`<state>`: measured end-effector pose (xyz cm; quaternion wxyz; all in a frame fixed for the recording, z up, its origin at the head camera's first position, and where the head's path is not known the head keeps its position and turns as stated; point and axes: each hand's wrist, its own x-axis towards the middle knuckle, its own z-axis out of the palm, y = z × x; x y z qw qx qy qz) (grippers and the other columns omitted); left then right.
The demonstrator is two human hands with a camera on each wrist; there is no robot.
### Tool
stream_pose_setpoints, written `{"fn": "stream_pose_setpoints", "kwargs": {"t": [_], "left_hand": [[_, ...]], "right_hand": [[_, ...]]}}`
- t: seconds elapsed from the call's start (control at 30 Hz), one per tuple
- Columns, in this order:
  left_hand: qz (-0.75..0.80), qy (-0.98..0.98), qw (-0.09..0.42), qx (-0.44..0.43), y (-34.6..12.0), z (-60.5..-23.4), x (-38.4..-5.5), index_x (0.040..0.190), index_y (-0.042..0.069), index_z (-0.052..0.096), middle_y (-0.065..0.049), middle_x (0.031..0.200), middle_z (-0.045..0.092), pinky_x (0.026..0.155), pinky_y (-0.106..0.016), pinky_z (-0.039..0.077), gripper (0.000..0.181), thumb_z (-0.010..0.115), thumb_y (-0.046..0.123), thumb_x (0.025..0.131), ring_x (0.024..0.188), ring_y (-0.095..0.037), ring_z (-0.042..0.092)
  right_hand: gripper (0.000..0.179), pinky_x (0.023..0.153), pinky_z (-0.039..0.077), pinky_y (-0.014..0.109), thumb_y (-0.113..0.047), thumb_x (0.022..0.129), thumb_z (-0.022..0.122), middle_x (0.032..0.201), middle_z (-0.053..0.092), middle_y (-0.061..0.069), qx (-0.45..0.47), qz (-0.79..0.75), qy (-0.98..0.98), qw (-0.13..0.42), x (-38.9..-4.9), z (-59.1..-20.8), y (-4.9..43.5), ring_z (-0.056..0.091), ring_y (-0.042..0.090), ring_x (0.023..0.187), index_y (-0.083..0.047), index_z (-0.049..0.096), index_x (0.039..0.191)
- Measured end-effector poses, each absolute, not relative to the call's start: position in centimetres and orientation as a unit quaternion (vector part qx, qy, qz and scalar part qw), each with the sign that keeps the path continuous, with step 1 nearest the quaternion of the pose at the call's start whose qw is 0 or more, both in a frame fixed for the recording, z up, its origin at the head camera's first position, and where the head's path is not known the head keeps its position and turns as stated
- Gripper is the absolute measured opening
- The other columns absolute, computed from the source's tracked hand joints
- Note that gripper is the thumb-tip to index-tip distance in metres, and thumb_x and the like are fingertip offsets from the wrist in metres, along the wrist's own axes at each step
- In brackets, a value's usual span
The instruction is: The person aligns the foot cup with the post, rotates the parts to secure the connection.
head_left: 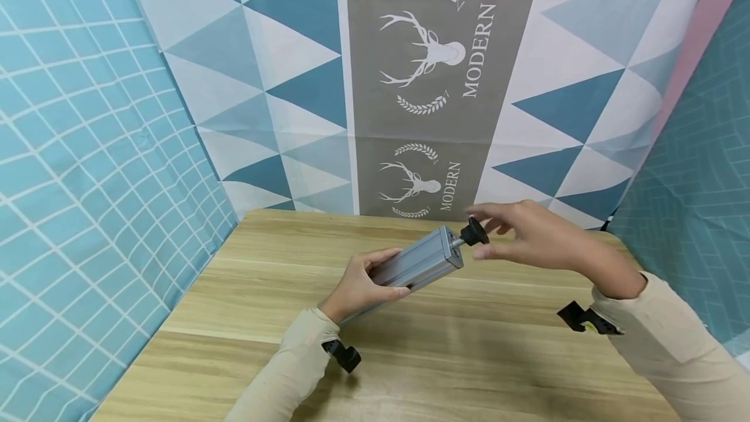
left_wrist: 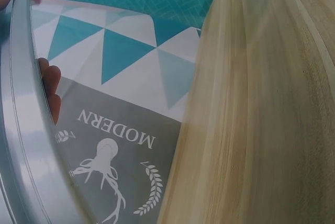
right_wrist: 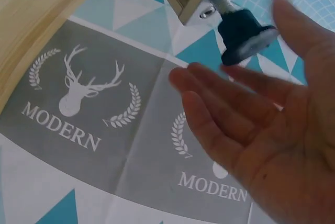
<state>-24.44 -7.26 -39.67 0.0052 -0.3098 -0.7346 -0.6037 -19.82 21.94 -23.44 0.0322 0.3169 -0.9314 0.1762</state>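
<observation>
My left hand grips a grey aluminium profile, thumb along the near side and fingers around the far side. The profile is held tilted above the table, its end pointing up to the right. From its end plate, a threaded stem carries a black levelling foot. In the right wrist view, the foot has a round, flared base, and screw heads show on the end plate. Around the foot, my right hand has its thumb and fingers spread apart, fingertips close to the base. The left wrist view shows the profile up close.
Beneath both hands lies a wooden table. A patterned cloth hangs behind its back edge, with a blue checked cloth at the left and a teal cloth at the right. Black mounts sit on both wrists.
</observation>
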Motion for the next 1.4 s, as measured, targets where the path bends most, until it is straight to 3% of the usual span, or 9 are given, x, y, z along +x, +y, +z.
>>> {"fn": "stream_pose_setpoints", "kwargs": {"t": [0.13, 0.3, 0.53, 0.7, 0.77, 0.87, 1.0, 1.17, 1.4], "left_hand": [[-0.606, -0.735, 0.004, -0.305, -7.3, -39.7, -24.6, 0.130, 0.012, 0.061, -0.006, 0.125, 0.064, 0.087, -0.030, 0.048, 0.063, 0.084, 0.015, 0.071, 0.107, -0.018, 0.061], [-0.610, -0.730, 0.001, -0.308, -7.3, -39.7, -24.8, 0.130, 0.012, 0.061, -0.007, 0.125, 0.063, 0.088, -0.030, 0.047, 0.062, 0.083, 0.013, 0.072, 0.108, -0.018, 0.061], [-0.606, -0.735, 0.005, -0.306, -7.4, -39.8, -24.8, 0.129, 0.012, 0.061, -0.005, 0.124, 0.064, 0.087, -0.029, 0.048, 0.063, 0.085, 0.015, 0.071, 0.107, -0.016, 0.061], [-0.602, -0.735, 0.009, -0.312, -7.4, -39.8, -24.7, 0.130, 0.011, 0.061, -0.006, 0.123, 0.064, 0.086, -0.031, 0.048, 0.065, 0.085, 0.018, 0.071, 0.106, -0.017, 0.061], [-0.602, -0.735, 0.009, -0.312, -7.4, -39.8, -24.7, 0.130, 0.011, 0.061, -0.006, 0.123, 0.064, 0.086, -0.030, 0.048, 0.065, 0.085, 0.019, 0.071, 0.106, -0.017, 0.061], [-0.604, -0.734, 0.008, -0.310, -7.4, -39.7, -24.7, 0.130, 0.011, 0.061, -0.006, 0.124, 0.064, 0.086, -0.030, 0.048, 0.065, 0.085, 0.018, 0.071, 0.107, -0.017, 0.061], [-0.607, -0.732, 0.004, -0.310, -7.4, -39.7, -24.7, 0.131, 0.012, 0.060, -0.006, 0.125, 0.064, 0.086, -0.030, 0.048, 0.065, 0.084, 0.017, 0.071, 0.108, -0.018, 0.061], [-0.610, -0.732, -0.001, -0.305, -7.5, -39.7, -24.7, 0.131, 0.012, 0.060, -0.006, 0.125, 0.063, 0.087, -0.030, 0.047, 0.065, 0.085, 0.017, 0.071, 0.109, -0.017, 0.060], [-0.609, -0.735, -0.010, -0.298, -7.5, -39.2, -24.4, 0.132, 0.007, 0.059, -0.010, 0.127, 0.062, 0.087, -0.029, 0.047, 0.064, 0.082, 0.007, 0.072, 0.109, -0.018, 0.060]], "right_hand": [[0.072, 0.082, 0.052, 0.043, -0.015, 0.080, 0.078, 0.135, 0.055, 0.006, 0.354, 0.165, -0.920, 0.027, -19.9, -23.2, 22.0, 0.060, 0.024, 0.113, -0.016, 0.044, 0.144], [0.063, 0.082, 0.051, 0.036, -0.001, 0.082, 0.074, 0.129, 0.059, 0.001, 0.398, 0.155, -0.903, 0.042, -20.1, -23.0, 22.0, 0.061, 0.016, 0.109, -0.017, 0.051, 0.138], [0.024, 0.060, 0.048, 0.026, -0.028, 0.093, 0.063, 0.081, 0.068, -0.011, 0.345, 0.181, -0.920, 0.035, -20.1, -23.3, 21.7, 0.061, 0.004, 0.068, -0.011, 0.068, 0.110], [0.031, 0.052, 0.039, 0.027, -0.039, 0.098, 0.052, 0.056, 0.052, -0.013, 0.299, 0.171, -0.938, 0.053, -20.3, -23.8, 21.4, 0.041, 0.005, 0.048, -0.020, 0.067, 0.078], [0.031, 0.053, 0.041, 0.027, -0.039, 0.097, 0.054, 0.060, 0.056, -0.012, 0.293, 0.174, -0.939, 0.043, -20.2, -23.7, 21.5, 0.046, 0.005, 0.051, -0.017, 0.069, 0.082], [0.040, 0.063, 0.050, 0.032, -0.043, 0.092, 0.060, 0.085, 0.070, -0.002, 0.295, 0.179, -0.938, 0.010, -20.0, -23.4, 21.9, 0.063, 0.011, 0.069, -0.008, 0.068, 0.111], [0.072, 0.081, 0.052, 0.044, -0.036, 0.085, 0.072, 0.131, 0.058, 0.011, 0.318, 0.182, -0.930, -0.025, -19.9, -23.2, 22.4, 0.063, 0.026, 0.109, -0.013, 0.041, 0.146], [0.076, 0.089, 0.048, 0.045, -0.008, 0.084, 0.073, 0.146, 0.044, 0.003, 0.379, 0.177, -0.908, 0.004, -20.1, -23.3, 22.5, 0.049, 0.026, 0.127, -0.027, 0.037, 0.148], [0.068, 0.087, 0.050, 0.040, 0.007, 0.080, 0.071, 0.134, 0.056, 0.003, 0.416, 0.156, -0.894, 0.060, -20.1, -23.3, 22.2, 0.057, 0.023, 0.119, -0.019, 0.050, 0.139]]}}
